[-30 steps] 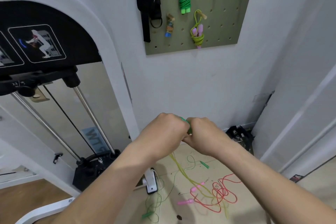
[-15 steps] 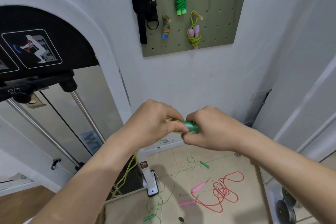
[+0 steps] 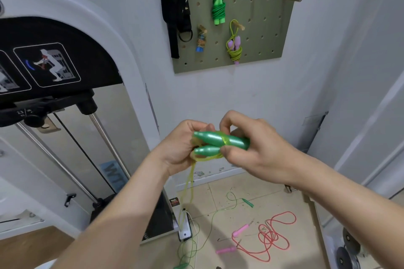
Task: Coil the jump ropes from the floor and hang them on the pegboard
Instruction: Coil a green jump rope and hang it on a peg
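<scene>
The left hand (image 3: 181, 148) and the right hand (image 3: 251, 148) are meeting at chest height in front of the wall. Both are holding the two green handles (image 3: 215, 140) of a jump rope, which are lying side by side and roughly level. The left hand is curling its fingers round the tapered ends and a bunch of yellow-green cord (image 3: 190, 183); the right hand is pinching the opposite ends between thumb and fingers. One turn of the cord is crossing the upper handle, and a doubled length is hanging down from the left hand toward the floor (image 3: 262, 199). Below, a red jump rope with pink handles (image 3: 273, 240) is lying loosely tangled on the tiles, just beside a thin green jump rope (image 3: 218, 212) that is trailing uncoiled. To the left, a cable machine (image 3: 65, 72) is standing against the wall. Farther up, the pegboard (image 3: 273, 28) is carrying a coiled green jump rope (image 3: 218, 10), a coiled yellow-green jump rope with lilac handles (image 3: 234, 48), and a black strap (image 3: 175, 6), each hanging from its own peg.
</scene>
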A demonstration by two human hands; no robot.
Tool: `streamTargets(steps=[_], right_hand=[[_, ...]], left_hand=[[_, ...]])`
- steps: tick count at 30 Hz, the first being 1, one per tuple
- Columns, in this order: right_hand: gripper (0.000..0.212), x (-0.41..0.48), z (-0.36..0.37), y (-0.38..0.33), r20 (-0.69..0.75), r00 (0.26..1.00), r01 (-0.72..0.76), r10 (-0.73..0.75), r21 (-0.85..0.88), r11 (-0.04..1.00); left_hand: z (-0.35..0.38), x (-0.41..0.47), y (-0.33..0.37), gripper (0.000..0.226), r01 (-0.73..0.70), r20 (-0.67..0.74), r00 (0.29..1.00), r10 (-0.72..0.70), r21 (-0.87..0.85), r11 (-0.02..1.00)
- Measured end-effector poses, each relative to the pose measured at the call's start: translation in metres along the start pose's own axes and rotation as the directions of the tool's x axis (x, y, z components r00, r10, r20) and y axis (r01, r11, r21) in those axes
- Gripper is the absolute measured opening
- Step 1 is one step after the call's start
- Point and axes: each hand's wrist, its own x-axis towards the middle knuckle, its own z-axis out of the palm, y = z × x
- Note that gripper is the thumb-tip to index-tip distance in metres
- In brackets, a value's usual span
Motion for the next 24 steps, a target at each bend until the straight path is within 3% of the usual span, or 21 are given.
streamTargets(steps=[2, 5, 8, 10, 13, 15, 17, 19, 24], right_hand=[[0.012, 0.000, 0.001, 0.003, -0.066, 0.992, -0.090, 0.104, 0.195, 0.977], [0.010, -0.002, 0.008, 0.014, -0.131, 0.959, -0.194, 0.252, 0.345, 0.918], [0.009, -0.002, 0.017, 0.021, -0.168, 0.917, -0.257, 0.362, 0.448, 0.857], [0.011, -0.001, 0.019, 0.024, -0.196, 0.885, -0.280, 0.422, 0.499, 0.820], [0.013, -0.002, 0.016, 0.029, -0.258, 0.856, -0.296, 0.447, 0.465, 0.835], [0.017, -0.006, 0.013, 0.034, -0.269, 0.865, -0.323, 0.424, 0.349, 0.880], [0.026, -0.012, 0.014, 0.036, -0.246, 0.886, -0.337, 0.393, 0.242, 0.910], [0.029, -0.016, 0.015, 0.038, -0.230, 0.907, -0.326, 0.352, 0.144, 0.934], [0.033, -0.020, 0.010, 0.033, -0.168, 0.959, -0.246, 0.228, -0.094, 0.965]], left_hand=[[0.013, 0.001, -0.009, 0.053, -0.004, -0.097, 0.995, -0.008, -0.123, 0.992], [0.027, -0.001, -0.019, 0.050, -0.087, -0.218, 0.974, 0.059, -0.122, 0.989], [0.033, -0.002, -0.031, 0.039, -0.120, -0.357, 0.924, 0.140, 0.078, 0.990], [0.037, -0.005, -0.036, 0.034, -0.110, -0.375, 0.899, 0.224, 0.302, 0.947], [0.042, -0.015, -0.043, 0.024, -0.121, -0.200, 0.921, 0.336, 0.671, 0.731], [0.043, -0.020, -0.046, 0.019, -0.107, -0.090, 0.926, 0.366, 0.869, 0.483], [0.044, -0.023, -0.043, 0.017, -0.073, -0.011, 0.925, 0.379, 0.975, 0.208], [0.043, -0.025, -0.039, 0.007, -0.070, 0.050, 0.920, 0.389, 0.997, 0.039], [0.032, -0.023, -0.027, 0.017, -0.184, 0.203, 0.851, 0.484, 0.979, -0.086]])
